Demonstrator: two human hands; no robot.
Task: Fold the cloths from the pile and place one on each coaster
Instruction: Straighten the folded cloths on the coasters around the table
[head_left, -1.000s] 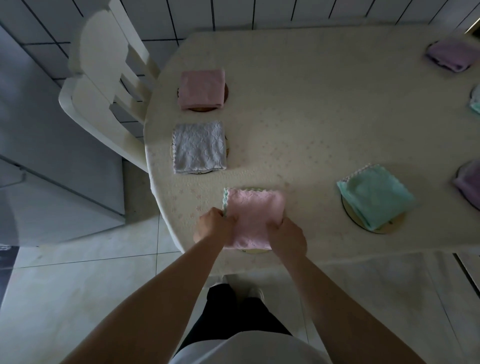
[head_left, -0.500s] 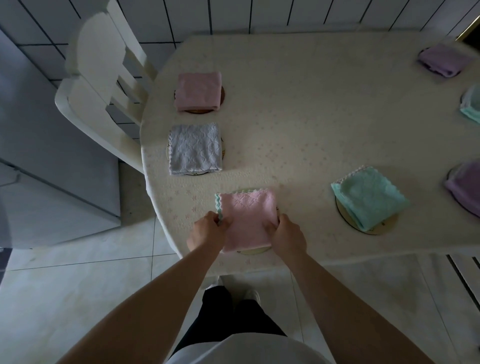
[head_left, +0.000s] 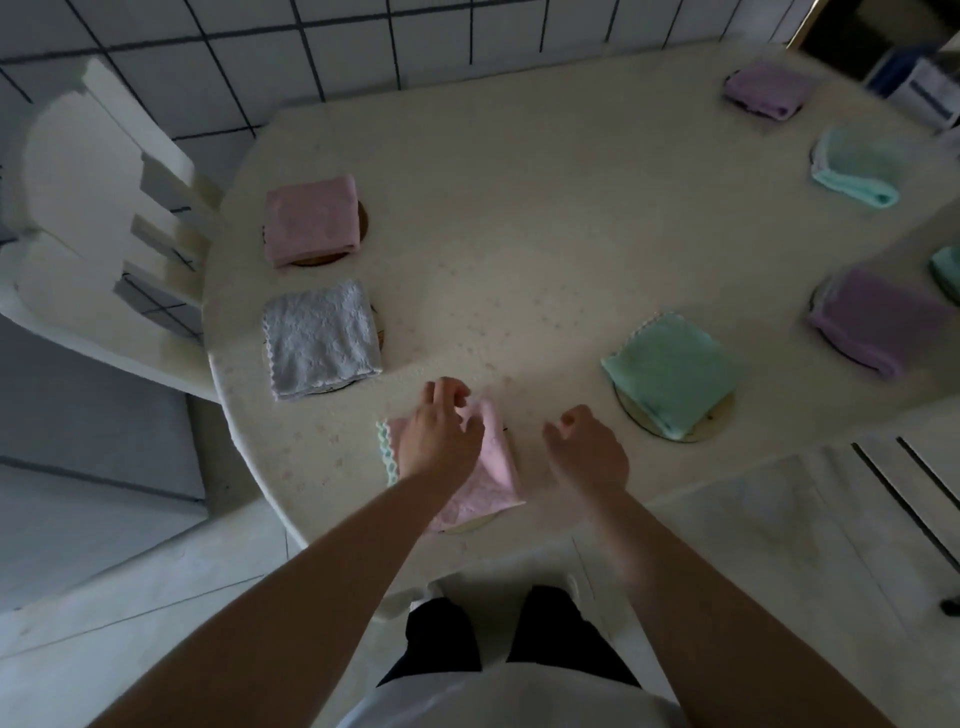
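Head view shows my left hand (head_left: 439, 434) with relaxed fingers on the soft, light pink cloth (head_left: 493, 467), my right hand (head_left: 587, 452) loosely curled and empty; I would pinch it at a corner.

Both bare forearms reach forward, hands side by side and apart.

The left hand (head_left: 440, 435) lies palm down with its fingers loosely bent and spread, thumb toward the right. The right hand (head_left: 587, 452) hovers just beside it, back up, fingers curled loosely inward and holding nothing. Its forearm is blurred.
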